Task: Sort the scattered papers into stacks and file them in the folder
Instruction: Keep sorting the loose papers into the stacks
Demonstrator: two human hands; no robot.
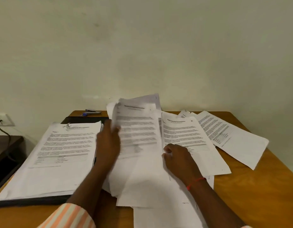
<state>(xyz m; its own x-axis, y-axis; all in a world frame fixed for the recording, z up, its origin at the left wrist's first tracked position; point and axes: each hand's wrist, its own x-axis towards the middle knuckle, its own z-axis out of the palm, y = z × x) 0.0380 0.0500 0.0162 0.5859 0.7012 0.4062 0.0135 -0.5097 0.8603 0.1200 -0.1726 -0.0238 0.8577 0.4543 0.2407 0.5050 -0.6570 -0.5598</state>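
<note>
- At the far left we see a wall socket [0,120] with a dark cable plugged in, above a dark side table [7,145].
- Next comes the black folder [83,120], lying open on the wooden table [257,186]. A thick stack [60,153] of printed pages rests on it.
- Behind the folder, by the wall, lies a stapler [93,111].
- The left hand [108,142], coming out of a striped sleeve [68,216], grips the left edge of the lifted sheets [137,127]. These stand tilted up off the table and are blurred.
- The right hand [177,157], with a red thread [196,182] at its wrist, has its fingers curled round the lower right edge of those sheets.
- Under and to the right of both hands, the scattered papers [192,137] overlap loosely on the table, and one page [233,139] lies farthest right.
</note>
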